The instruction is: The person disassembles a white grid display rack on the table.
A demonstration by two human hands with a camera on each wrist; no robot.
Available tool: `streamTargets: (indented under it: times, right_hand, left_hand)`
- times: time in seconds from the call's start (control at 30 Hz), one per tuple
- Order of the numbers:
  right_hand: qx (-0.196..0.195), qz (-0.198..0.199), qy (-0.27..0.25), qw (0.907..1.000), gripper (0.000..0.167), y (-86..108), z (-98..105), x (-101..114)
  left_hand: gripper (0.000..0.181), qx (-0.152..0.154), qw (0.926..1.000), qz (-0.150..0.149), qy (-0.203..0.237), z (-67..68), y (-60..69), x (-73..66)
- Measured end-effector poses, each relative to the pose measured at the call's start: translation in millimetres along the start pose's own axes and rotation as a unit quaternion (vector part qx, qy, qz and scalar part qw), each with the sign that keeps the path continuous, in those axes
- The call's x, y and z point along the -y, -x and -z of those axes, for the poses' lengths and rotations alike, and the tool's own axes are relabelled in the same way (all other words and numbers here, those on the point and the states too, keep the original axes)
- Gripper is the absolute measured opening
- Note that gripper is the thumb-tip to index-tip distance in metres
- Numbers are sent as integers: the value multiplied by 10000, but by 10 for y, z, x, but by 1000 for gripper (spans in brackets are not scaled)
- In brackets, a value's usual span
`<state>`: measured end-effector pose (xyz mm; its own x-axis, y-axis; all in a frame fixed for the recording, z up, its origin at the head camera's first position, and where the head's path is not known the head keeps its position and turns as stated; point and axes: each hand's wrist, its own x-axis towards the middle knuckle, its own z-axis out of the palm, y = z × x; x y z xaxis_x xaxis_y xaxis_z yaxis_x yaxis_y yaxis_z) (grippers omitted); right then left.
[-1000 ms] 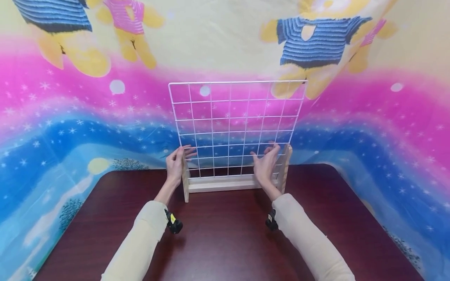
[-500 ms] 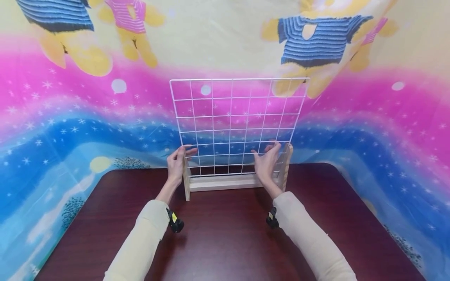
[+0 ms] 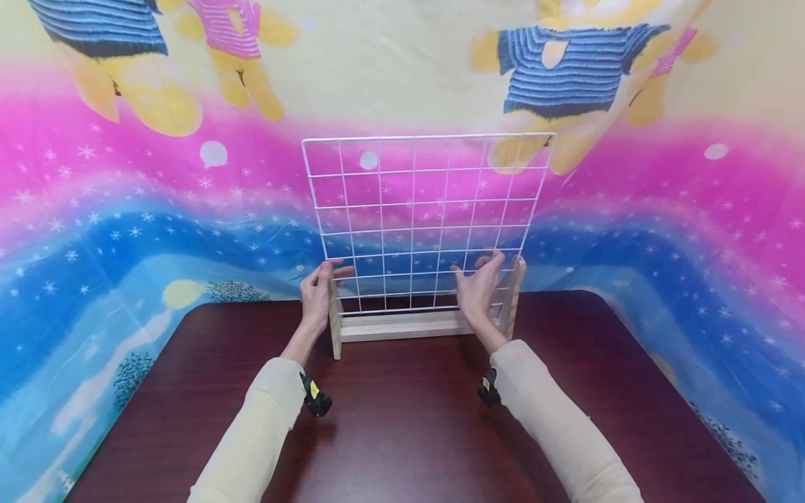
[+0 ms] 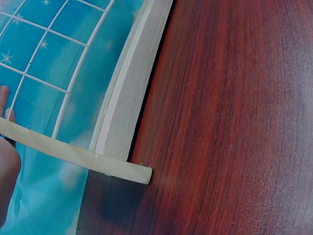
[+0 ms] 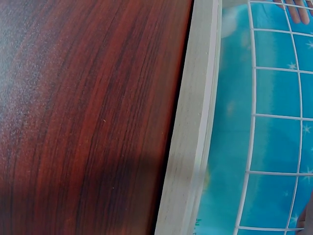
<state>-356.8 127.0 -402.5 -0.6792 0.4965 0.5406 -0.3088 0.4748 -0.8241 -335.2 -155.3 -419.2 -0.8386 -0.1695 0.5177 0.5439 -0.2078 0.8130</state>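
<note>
A white wire grid panel (image 3: 428, 135) stands nearly upright in a pale wooden stand, whose crossbar (image 3: 409, 328) lies low between two side posts. My left hand (image 3: 314, 297) grips the left post (image 3: 336, 321) near its top, fingers reaching behind it. Inside the right post (image 3: 512, 300), my right hand (image 3: 476, 293) is against the grid's lower right part, thumb spread away from the fingers. Its exact fingertip contact is hidden. In the left wrist view, the post (image 4: 78, 152) crosses beside the hand (image 4: 7, 176). The right wrist view shows the grid's bottom wire (image 5: 253, 93) apart from the crossbar (image 5: 188, 122).
The stand is on a dark red-brown wooden table (image 3: 402, 426). A colourful patterned cloth (image 3: 157, 230) hangs behind and around the table. Each wrist carries a small black camera, one by the left sleeve (image 3: 248, 419) and one by the right.
The grid's top edge has risen slightly, more at its right corner. Both hands keep their places on the stand and grid, and the whole view has shifted a little.
</note>
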Motion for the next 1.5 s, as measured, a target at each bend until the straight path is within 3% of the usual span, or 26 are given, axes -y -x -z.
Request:
streamTargets:
  times: [0.27, 0.57, 0.9, 1.1, 1.5]
  right_hand:
    - [-10, -31, 135, 9999, 67, -25, 20, 25]
    - [-50, 147, 208, 9997, 68, -36, 43, 75]
    - [-121, 244, 165, 9995, 68, -69, 34, 129]
    - [-78, 226, 170, 9996, 68, -74, 31, 152]
    - [-96, 203, 112, 9997, 71, -91, 58, 181]
  left_hand:
    - [38, -82, 9998, 192, -12, 37, -43, 157]
    - [40, -3, 9999, 121, -27, -11, 4, -5]
    - [42, -248, 9995, 212, 55, 42, -34, 153]
    - [48, -341, 9993, 148, -3, 38, -15, 174]
    - [47, -133, 9995, 263, -93, 38, -16, 147]
